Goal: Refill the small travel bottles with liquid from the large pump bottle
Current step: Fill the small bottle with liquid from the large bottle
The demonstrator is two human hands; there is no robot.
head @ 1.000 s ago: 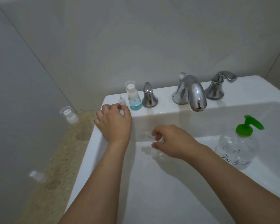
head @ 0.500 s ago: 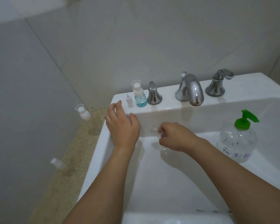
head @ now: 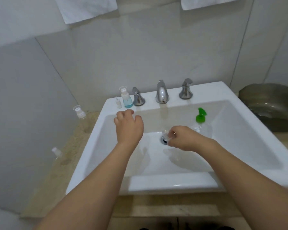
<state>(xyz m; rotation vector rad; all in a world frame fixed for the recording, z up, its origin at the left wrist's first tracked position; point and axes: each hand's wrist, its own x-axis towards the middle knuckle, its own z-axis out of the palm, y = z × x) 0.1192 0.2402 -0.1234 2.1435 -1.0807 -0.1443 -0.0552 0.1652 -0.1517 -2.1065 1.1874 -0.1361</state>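
This is a bathroom, likely in a home or hotel. A white rectangular ceramic sink (head: 236,103) sits on a beige speckled stone surface (head: 60,171), with a chrome spout (head: 161,92) between two chrome tap handles (head: 138,97) on its back ledge. Large pale grey wall tiles (head: 140,52) rise behind it, and two white towels (head: 85,9) hang above.
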